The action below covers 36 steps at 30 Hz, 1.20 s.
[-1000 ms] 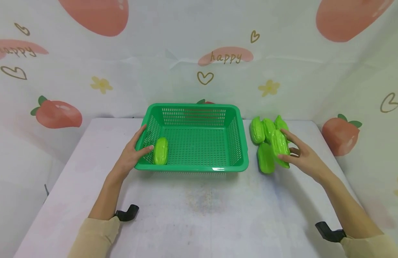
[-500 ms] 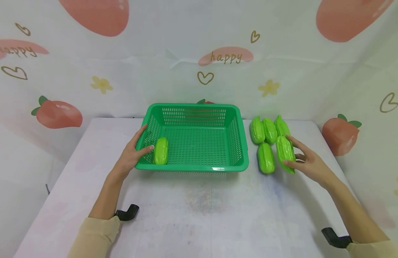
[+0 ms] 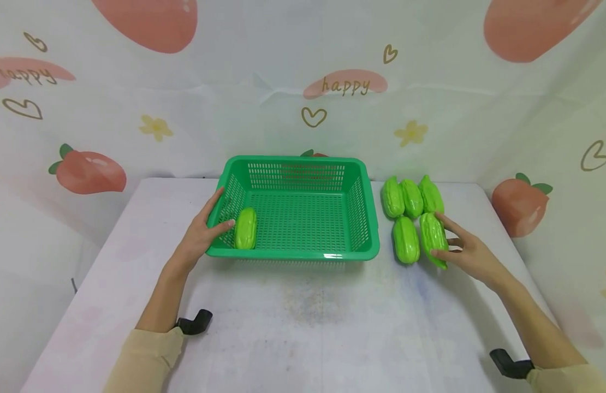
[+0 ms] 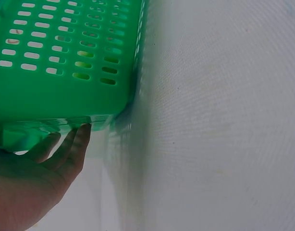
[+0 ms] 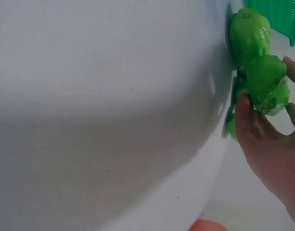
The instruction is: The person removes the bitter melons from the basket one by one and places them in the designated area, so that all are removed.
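Note:
A green plastic basket with slotted walls stands at the middle back of the table. My left hand holds its left side, the thumb over the rim and the other fingers along the outer wall. One bright green ribbed gourd lies inside near that thumb. To the right of the basket, my right hand grips another green ribbed gourd between thumb and fingers. This gourd is tilted, low by the front gourd; I cannot tell whether it touches the table. In the right wrist view the fingers press its side.
Three more green gourds lie in a row at the back right of the table. A pale cloth printed with fruit, hearts and flowers hangs behind. The white tabletop extends in front of the basket.
My right hand has drawn its gourd rightward and toward me, off the cluster, so the gourds around it show more fully. The left hand and basket have stayed in place.

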{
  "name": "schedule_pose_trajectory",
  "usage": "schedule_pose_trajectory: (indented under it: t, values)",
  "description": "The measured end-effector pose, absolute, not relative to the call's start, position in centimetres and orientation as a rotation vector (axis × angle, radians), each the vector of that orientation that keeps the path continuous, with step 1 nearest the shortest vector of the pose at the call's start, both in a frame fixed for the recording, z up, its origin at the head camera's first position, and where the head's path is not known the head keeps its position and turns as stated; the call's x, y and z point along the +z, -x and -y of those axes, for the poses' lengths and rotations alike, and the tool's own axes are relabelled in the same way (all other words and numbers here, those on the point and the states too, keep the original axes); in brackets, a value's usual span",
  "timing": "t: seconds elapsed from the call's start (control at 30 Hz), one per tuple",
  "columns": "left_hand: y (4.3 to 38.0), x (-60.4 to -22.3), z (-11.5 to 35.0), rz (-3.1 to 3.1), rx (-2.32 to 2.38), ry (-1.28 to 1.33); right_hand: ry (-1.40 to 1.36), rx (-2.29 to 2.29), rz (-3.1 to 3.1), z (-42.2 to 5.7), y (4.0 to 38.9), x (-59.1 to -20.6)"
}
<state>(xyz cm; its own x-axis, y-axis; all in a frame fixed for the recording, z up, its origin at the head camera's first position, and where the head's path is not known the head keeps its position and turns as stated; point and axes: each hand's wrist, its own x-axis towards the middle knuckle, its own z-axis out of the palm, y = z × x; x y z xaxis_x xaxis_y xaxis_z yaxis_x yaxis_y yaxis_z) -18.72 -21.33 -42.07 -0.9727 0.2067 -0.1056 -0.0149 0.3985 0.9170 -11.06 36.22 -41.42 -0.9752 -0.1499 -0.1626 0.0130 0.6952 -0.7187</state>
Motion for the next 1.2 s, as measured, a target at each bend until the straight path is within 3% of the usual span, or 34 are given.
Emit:
schedule_pose_trajectory:
  t: [1.2]
  values:
    - [18.7, -42.1, 21.4, -2.445, 1.615, -0.156, 0.154, -1.099, -2.717, -36.9, 11.6, -43.6]
